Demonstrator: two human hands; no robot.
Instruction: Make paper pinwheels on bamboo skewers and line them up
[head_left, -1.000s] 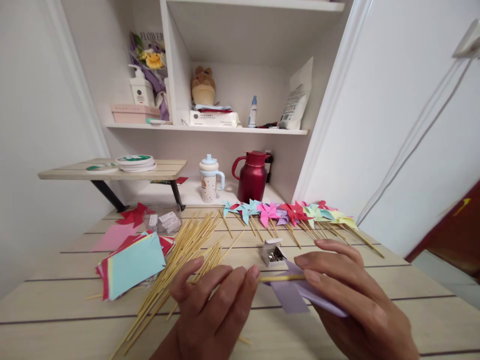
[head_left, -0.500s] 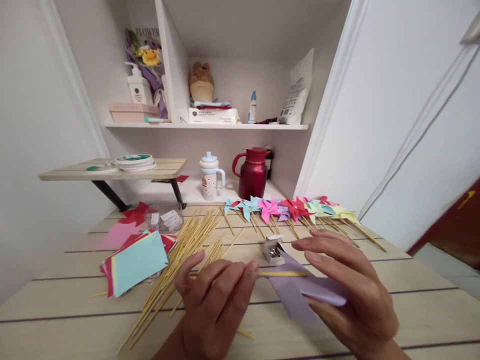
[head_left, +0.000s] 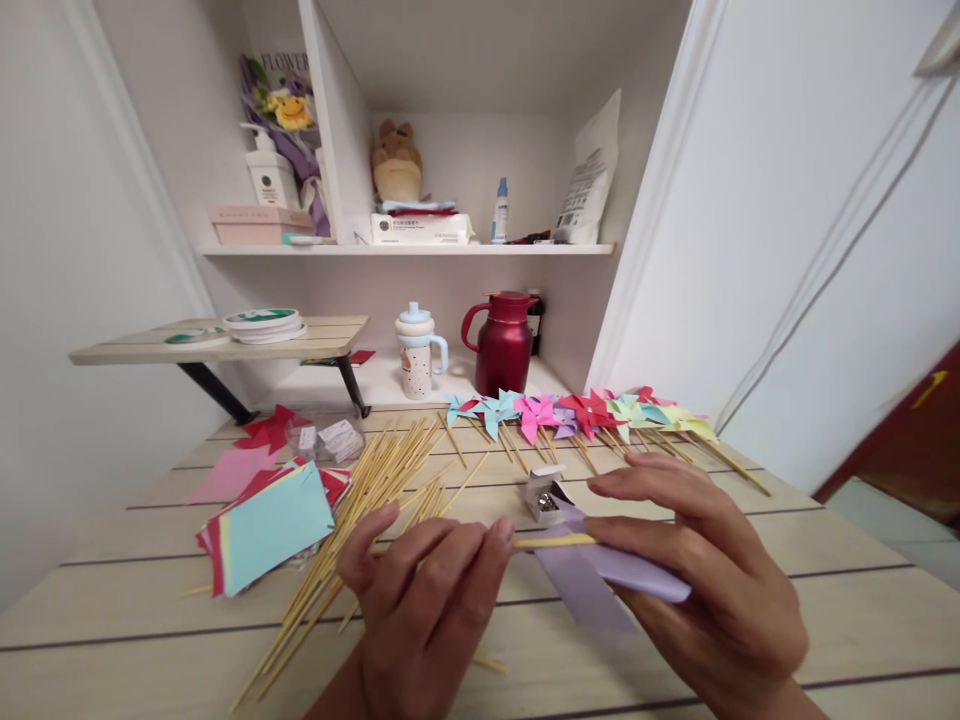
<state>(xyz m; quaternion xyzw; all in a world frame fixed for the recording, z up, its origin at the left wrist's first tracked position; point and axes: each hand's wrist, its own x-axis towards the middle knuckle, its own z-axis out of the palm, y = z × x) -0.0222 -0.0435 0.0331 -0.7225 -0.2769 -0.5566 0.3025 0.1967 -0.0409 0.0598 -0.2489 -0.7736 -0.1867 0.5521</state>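
Note:
A thin wooden stick point(head_left: 551, 541) lies level in the fingers of my left hand point(head_left: 435, 600), which is closed around it. My right hand point(head_left: 705, 580) pinches a purple paper pinwheel point(head_left: 589, 590) between thumb and fingers. The stick's tip end crosses the purple paper and reaches the fingers of my right hand. Whether the stick is fastened to the paper is hidden. Just behind the pinwheel stands a small open white box point(head_left: 541, 497) with shiny metal pieces inside.
Loose sticks point(head_left: 360, 510) spread left of centre, beside a stack of coloured paper point(head_left: 274, 535). Finished pinwheels point(head_left: 536, 415) line the table's back. A raised wooden shelf point(head_left: 330, 340) stands back left; a red jug point(head_left: 504, 345) and a cup point(head_left: 417, 360) stand behind.
The fingers of my right hand have closed down nearer to the stick's end and the purple paper. My left hand still holds the stick. The whole view has shifted slightly.

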